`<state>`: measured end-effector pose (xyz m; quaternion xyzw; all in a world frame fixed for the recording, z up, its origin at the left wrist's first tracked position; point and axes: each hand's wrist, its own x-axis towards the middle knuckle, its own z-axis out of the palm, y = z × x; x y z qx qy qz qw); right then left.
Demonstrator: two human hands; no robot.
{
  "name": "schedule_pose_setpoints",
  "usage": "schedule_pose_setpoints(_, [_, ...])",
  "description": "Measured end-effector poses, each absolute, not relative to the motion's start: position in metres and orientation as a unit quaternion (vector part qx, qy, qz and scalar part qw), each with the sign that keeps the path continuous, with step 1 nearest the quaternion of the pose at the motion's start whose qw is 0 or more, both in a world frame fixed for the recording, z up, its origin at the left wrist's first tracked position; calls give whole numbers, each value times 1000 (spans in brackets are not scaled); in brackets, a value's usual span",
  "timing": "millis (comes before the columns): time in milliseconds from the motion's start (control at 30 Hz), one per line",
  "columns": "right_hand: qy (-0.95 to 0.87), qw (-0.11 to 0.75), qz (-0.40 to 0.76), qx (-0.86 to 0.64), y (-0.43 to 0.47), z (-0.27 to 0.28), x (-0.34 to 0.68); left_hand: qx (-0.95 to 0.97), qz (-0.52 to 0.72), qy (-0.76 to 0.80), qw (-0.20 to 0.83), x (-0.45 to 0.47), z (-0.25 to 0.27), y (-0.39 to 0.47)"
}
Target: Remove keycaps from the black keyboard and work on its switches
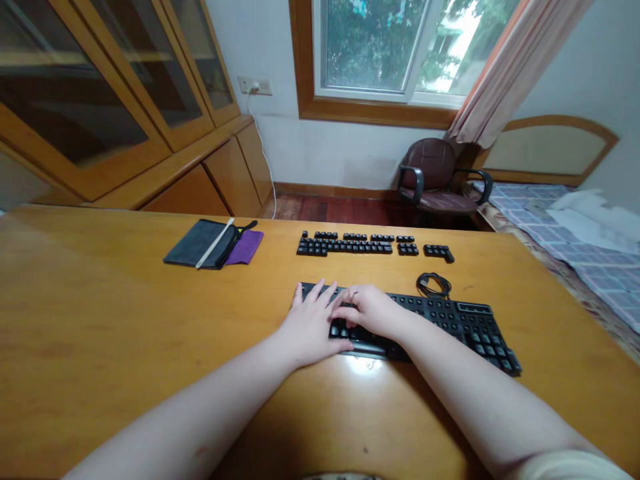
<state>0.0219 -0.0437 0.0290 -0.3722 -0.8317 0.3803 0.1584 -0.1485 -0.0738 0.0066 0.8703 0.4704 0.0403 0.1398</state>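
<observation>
A black computer keyboard [445,320] lies at a slant on the wooden desk, with many keycaps off its upper part and some on its number pad and lower left. My left hand [311,327] rests spread over its left end, thumb along the front edge. Crossing in from the right, my right hand [367,312] bends down onto the left part of the keyboard, fingers drawn together. Whatever its fingertips hold, if anything, is hidden. Behind the keyboard, loose black keycaps [357,247] lie set out in rows, in keyboard order.
A coiled black cable [434,285] sits behind the keyboard. At the back left lie a dark grey pouch [193,243], a white stick-like tool [215,244] and a purple cloth [245,248]. Beyond the desk stand an armchair [435,170] and a bed [575,233].
</observation>
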Motion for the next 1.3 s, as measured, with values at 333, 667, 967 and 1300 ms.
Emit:
schedule_pose_setpoints(333, [-858, 271, 329, -287, -49, 17, 28, 873, 38, 463, 148, -152, 7, -73])
schedule_pose_setpoints(667, [-546, 483, 505, -462, -37, 3, 29, 839, 96, 502, 186, -151, 15, -71])
schedule_pose_setpoints(967, [-345, 625, 541, -444, -25, 10, 32, 832, 264, 367, 323, -125, 49, -7])
schedule_pose_setpoints(1300, [-257, 627, 590, -440, -18, 9, 33, 822, 380, 379, 194, -117, 12, -7])
